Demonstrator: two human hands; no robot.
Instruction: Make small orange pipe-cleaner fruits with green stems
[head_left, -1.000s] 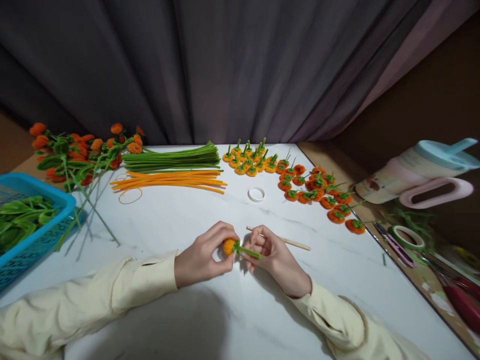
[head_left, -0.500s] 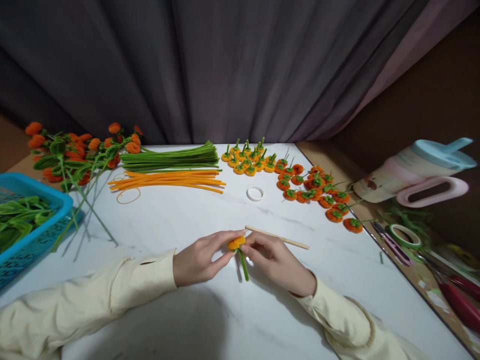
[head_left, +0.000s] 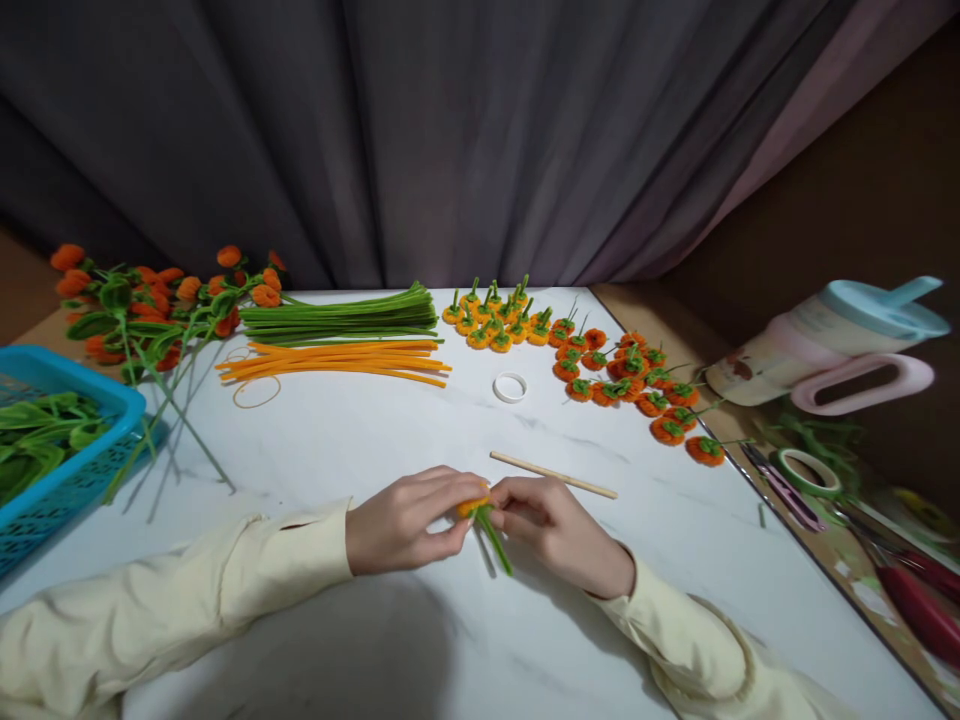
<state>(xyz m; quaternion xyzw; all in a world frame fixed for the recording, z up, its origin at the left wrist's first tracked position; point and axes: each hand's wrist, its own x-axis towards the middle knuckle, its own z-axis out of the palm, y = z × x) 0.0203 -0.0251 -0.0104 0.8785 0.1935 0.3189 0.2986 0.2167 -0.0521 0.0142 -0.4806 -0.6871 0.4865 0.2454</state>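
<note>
Between my two hands is a small yellow-orange fuzzy piece (head_left: 471,507) with a green stem (head_left: 496,545) that slants down toward me. My left hand (head_left: 417,516) pinches its left side between thumb and fingers. From the right, my right hand (head_left: 556,530) closes its fingertips on the piece where the green stem meets it. The fingers partly hide the orange part. Just beyond my right hand a thin wooden stick (head_left: 553,475) lies on the white marbled table (head_left: 360,430).
Green stems (head_left: 341,318) and orange stems (head_left: 337,362) lie behind, beside a white ring (head_left: 511,387). Small yellow pumpkins (head_left: 501,340) and orange ones (head_left: 667,430) stand at right, near a tumbler (head_left: 795,350), tape (head_left: 808,472) and pliers (head_left: 919,605). A blue basket (head_left: 75,480) and orange flowers (head_left: 157,300) are left.
The yellow-orange piece has tilted and sits slightly lower, its green stem swung to the right. My left fingers have come over its top, and my right hand has shifted slightly toward me.
</note>
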